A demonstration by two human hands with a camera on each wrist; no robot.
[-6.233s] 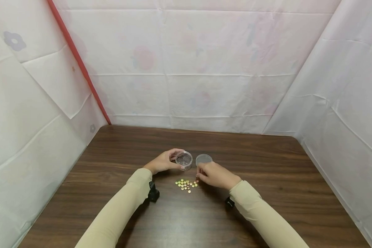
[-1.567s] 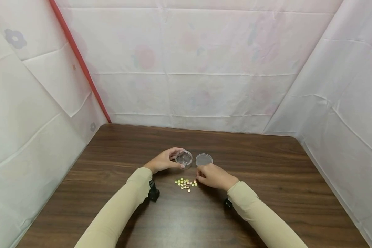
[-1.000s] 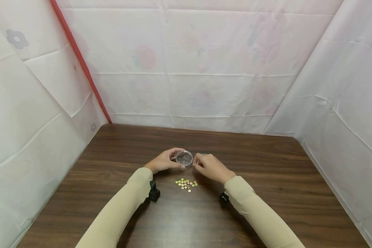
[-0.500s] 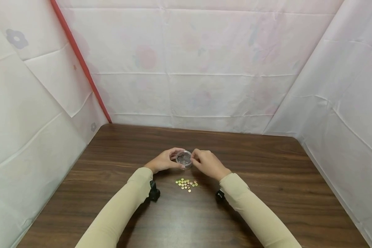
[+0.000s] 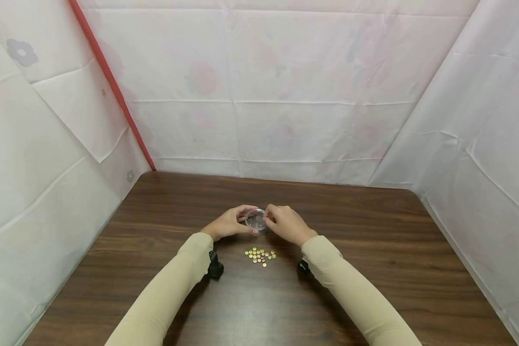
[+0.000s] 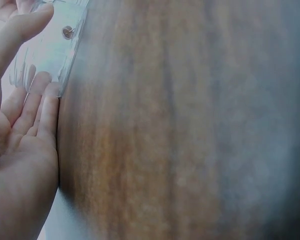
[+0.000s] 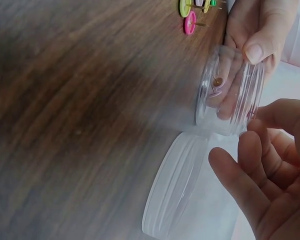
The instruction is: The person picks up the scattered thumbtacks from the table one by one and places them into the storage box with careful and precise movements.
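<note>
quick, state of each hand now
Left hand: holding a clear round plastic jar.
Right hand: apparently pinching a small reddish tack at the jar's rim.

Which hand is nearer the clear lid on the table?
Right: the right hand is just above the clear lid; the left hand grips the jar on the side away from the lid.
</note>
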